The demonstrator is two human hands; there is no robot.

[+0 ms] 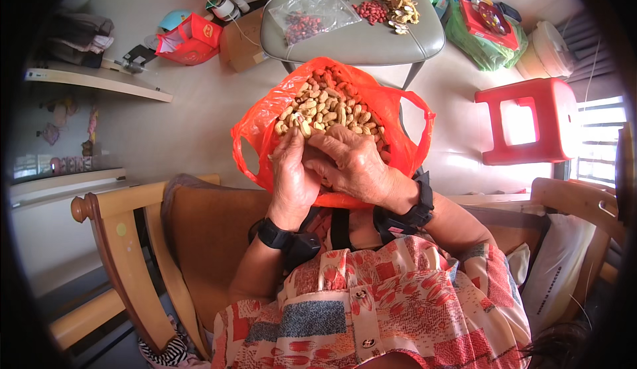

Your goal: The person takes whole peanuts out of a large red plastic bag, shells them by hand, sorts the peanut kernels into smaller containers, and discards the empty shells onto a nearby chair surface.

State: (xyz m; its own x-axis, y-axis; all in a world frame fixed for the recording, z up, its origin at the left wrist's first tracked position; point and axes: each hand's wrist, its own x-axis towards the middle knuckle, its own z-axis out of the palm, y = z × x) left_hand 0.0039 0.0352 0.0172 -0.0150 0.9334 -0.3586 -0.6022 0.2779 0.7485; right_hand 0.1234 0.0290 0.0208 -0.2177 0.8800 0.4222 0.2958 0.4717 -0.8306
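- Left hand (292, 177) and right hand (355, 163) meet at picture centre, fingers curled together around one peanut (306, 129) pinched between them.
- The orange bag (398, 127) of peanuts sits just beyond, at 12 o'clock of the hands.
- Grey table (358, 37) farther at 12 o'clock, with shelled nuts (371, 11).
- Red stool (524, 120) at 2 o'clock.

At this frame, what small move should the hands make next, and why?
Probably crack the peanut pinched between the left hand and right hand: both meet on it above the orange bag of unshelled peanuts, while shelled kernels and empty shells already lie on the grey stool.
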